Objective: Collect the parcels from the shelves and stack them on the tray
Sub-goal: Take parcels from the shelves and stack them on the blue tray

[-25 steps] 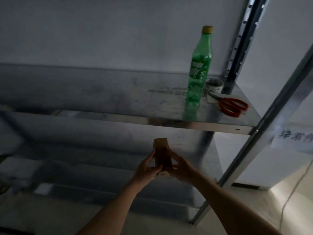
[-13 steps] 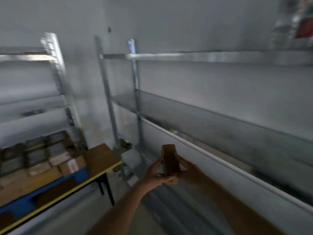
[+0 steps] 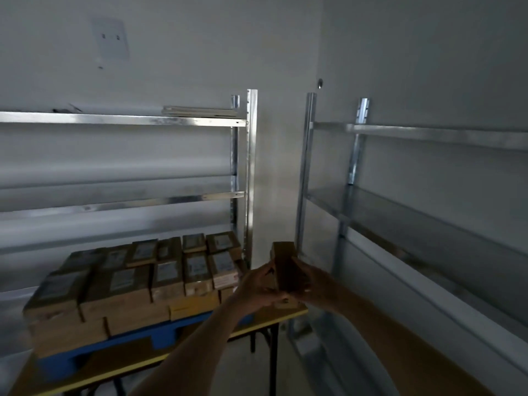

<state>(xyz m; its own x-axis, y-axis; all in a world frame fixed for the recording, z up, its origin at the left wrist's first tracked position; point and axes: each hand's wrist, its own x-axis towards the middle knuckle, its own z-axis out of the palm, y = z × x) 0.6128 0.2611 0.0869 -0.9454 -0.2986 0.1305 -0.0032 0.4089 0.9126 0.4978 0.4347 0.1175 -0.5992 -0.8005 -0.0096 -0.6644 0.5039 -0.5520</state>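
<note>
Parcel [image 3: 287,268], a small brown carton, is held upright between both hands at chest height: left hand [image 3: 257,284] curled on its left face, right hand [image 3: 313,281] wrapped round the right face and back. Both hands are clenched on it; it touches nothing else.

Change: a second ago the view faced a shelf with a green bottle and scissors on it, same two-handed hold. Half a second ago the view was swinging left past bare shelving. Now the blue tray [image 3: 160,337] on the yellow-edged table [image 3: 288,312] sits down and left of the grip, close by. The grip itself hasn't altered, only where it points. Judgement: pick is done, carry is nearly over, placement comes next.

The stacked parcels [image 3: 148,278] fill most of the tray in rows, at least two layers at the near edge. The nearest free spot looks like the right end of the stack, just left of the held carton, but that's a guess.

Hard to read:
- Dim, soft frame; labels on the stack are illegible.
- Left forearm covers the tray's right end and the table corner, so the free space there is hidden.
- Carton's bottom end is buried in the fingers.
- Tray's left end is cut off by the frame edge.
- Metal shelves [image 3: 428,221] right of the grip look bare as far as visible.
</note>
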